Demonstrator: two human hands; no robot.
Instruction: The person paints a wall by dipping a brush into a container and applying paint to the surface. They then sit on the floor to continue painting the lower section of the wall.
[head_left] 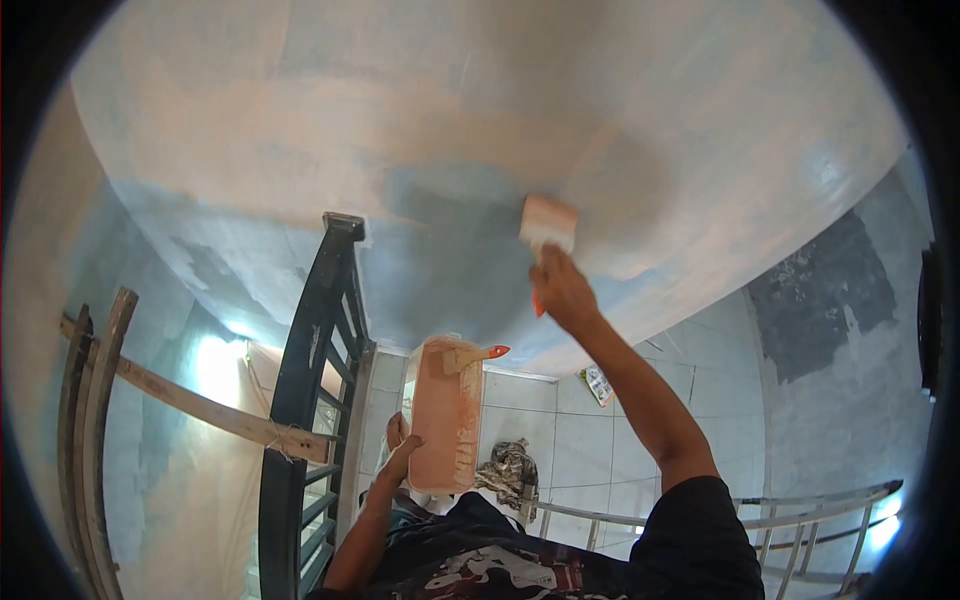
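My right hand (567, 287) is closed round the handle of a wide paint brush (549, 222), whose peach-coated bristles rest against the patchy peach and grey-blue wall (450, 130). Part of its orange handle shows below my fingers. With my left hand (402, 447) I grip the left edge of a long tray (444, 415) of peach paint, held in front of my body. A second brush (475, 357) with a red-orange handle lies across the tray's top end.
A dark metal railing (310, 340) rises left of the tray, with wooden poles (95, 430) tied beyond it. Below are the tiled floor (580, 440), a crumpled patterned cloth (510, 470) and a colourful packet (597, 385). A ladder (800, 520) lies at lower right.
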